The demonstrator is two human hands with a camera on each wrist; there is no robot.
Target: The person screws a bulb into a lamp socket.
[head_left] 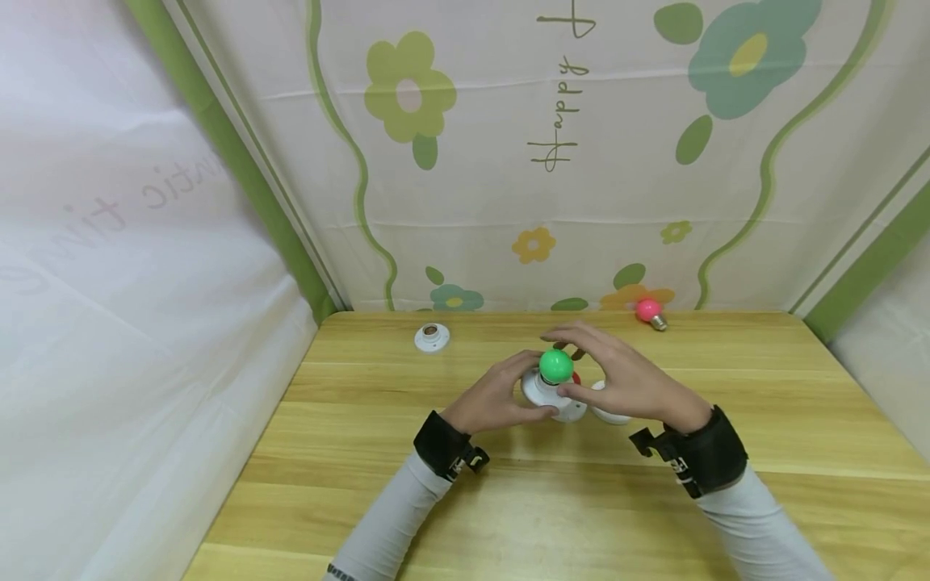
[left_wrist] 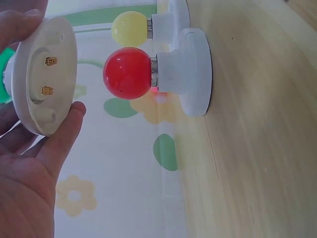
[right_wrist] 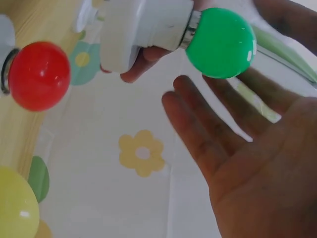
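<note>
Pale grey sleeves come in from the near side of the bench, each meeting a black wrist strap whose white marks are too small to read. The back cloth carries "Happy" sideways among printed flowers; faint reversed lettering, partly "tim", shows on the white side curtain. Green trim borders the cloth. The bench is pale wood grain. Near its far left corner sits a white socket; a pink bulb lies by the far edge, towards the right. A red bulb and a yellow bulb stand in sockets of their own.

The green bulb, round and glossy, is above the bench's middle, towards the far edge, in a white holder with two brass contacts beneath. The left hand has its grip round the holder's rim; the right hand's grip is loose, fingers spread about the bulb, contact unclear.
</note>
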